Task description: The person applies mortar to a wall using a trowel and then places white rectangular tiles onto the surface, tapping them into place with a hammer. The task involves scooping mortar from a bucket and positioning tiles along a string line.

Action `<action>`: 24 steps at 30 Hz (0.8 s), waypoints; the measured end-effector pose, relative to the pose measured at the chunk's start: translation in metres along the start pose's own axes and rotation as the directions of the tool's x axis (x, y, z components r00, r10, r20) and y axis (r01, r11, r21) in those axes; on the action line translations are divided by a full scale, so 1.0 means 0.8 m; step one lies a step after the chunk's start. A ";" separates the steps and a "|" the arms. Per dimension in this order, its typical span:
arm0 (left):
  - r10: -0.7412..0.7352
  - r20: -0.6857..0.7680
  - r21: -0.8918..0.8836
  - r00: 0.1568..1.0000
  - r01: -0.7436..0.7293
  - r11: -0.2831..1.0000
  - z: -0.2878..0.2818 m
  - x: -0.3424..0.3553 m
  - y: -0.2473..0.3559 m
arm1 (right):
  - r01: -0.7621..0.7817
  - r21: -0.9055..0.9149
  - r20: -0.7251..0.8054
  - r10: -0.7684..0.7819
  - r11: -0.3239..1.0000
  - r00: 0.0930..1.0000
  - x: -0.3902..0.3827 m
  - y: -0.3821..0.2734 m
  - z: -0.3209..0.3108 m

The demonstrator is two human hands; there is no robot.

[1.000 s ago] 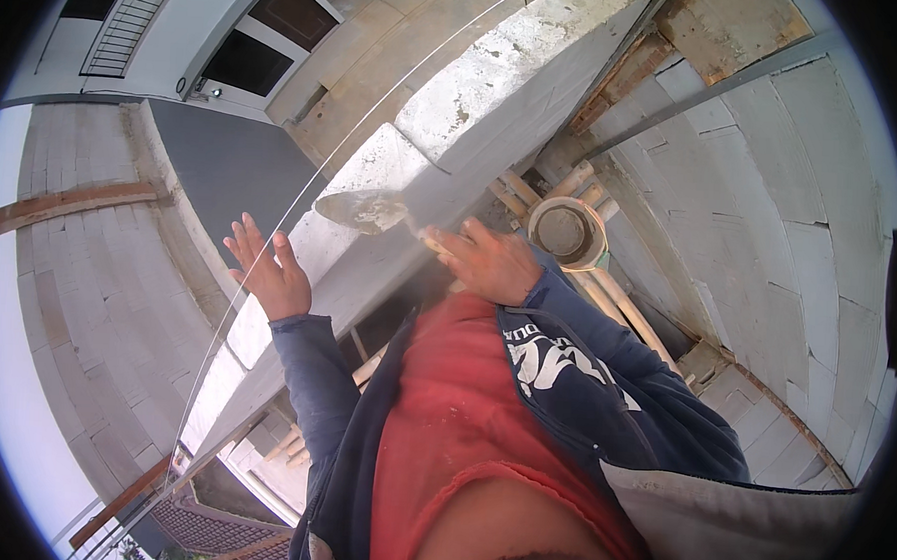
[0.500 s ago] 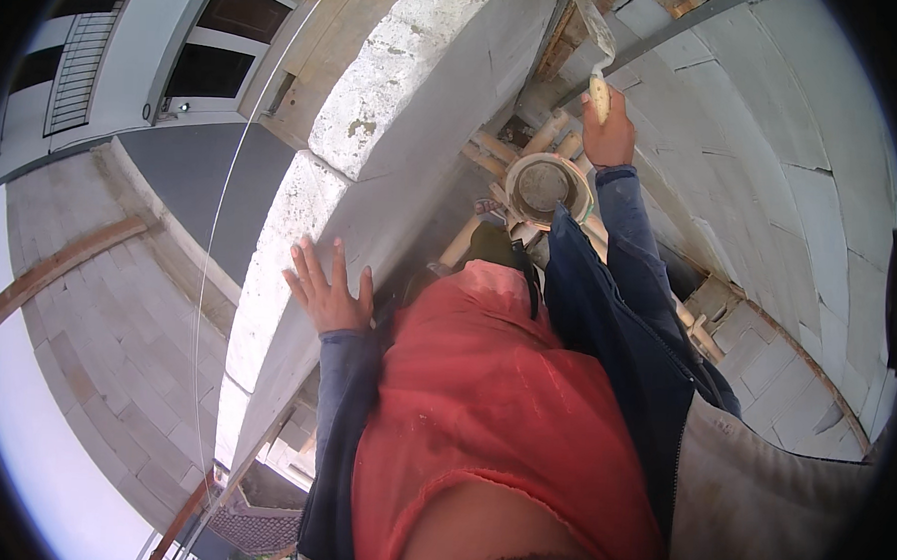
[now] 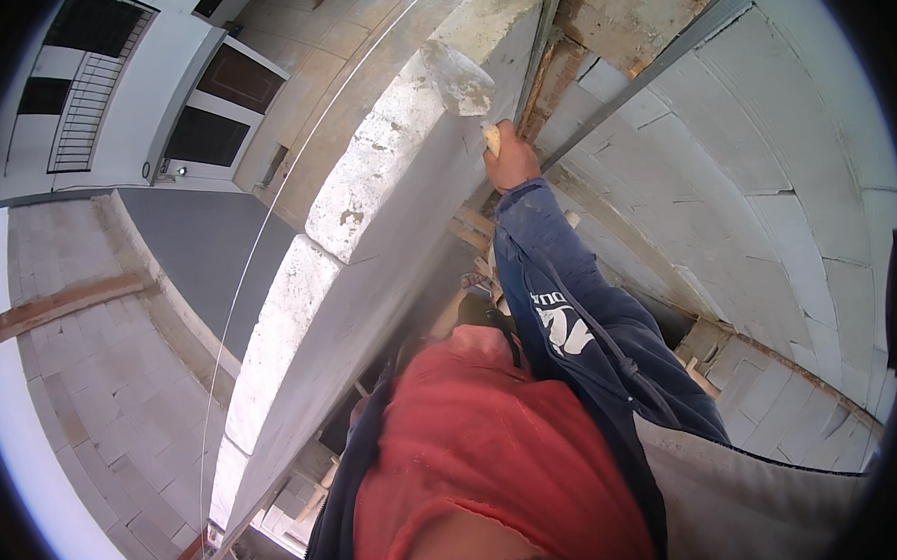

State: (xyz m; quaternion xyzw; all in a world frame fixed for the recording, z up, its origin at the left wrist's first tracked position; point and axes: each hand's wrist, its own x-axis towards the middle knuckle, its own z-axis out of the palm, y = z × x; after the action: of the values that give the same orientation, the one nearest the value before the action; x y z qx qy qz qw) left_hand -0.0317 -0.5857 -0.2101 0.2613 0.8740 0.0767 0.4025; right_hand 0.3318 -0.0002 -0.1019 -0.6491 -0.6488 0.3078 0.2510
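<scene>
My right hand (image 3: 512,161) is closed round the pale yellow handle of a trowel (image 3: 459,78). Its broad, mortar-smeared metal blade lies flat over the top edge of a light block wall (image 3: 377,192); whether blade and wall touch I cannot tell. Rough white patches and a vertical joint mark the top of the blocks, while the side facing me is smooth and grey. My left hand is out of sight.
A thin white string (image 3: 260,230) runs along the wall's far side, above a dark grey surface (image 3: 205,249). At the right stands another block wall (image 3: 763,184), with a metal bar (image 3: 642,83) nearby. Wooden pieces (image 3: 473,226) show below, between the walls.
My right hand has swung the trowel left and over the wall top. My left hand has come off the wall and left the view. The bucket below no longer shows.
</scene>
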 end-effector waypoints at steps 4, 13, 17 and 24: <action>-0.075 -0.012 -0.254 0.997 0.069 0.965 0.022 -0.004 -0.013 | -0.023 -0.012 -0.120 0.021 1.000 0.993 -0.071 0.064 0.002; -0.033 -0.019 -0.491 0.999 0.019 0.871 0.063 0.025 -0.022 | 0.113 -0.024 -0.225 -0.116 0.993 0.967 -0.037 -0.026 -0.111; 0.010 -0.065 -0.514 0.998 -0.042 0.857 0.074 0.044 -0.050 | 0.133 -0.106 -0.184 -0.151 0.985 0.971 -0.005 -0.086 -0.143; 0.052 0.079 -0.417 0.996 -0.014 0.909 0.068 0.052 -0.031 | 0.305 -0.367 0.214 -0.239 0.879 0.947 -0.136 -0.119 -0.090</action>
State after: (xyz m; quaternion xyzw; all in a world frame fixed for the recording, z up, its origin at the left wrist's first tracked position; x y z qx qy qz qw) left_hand -0.0232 -0.5891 -0.2825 0.1874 0.8144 0.2563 0.4857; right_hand 0.3220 -0.1001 0.0248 -0.5613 -0.8005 0.1836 0.1019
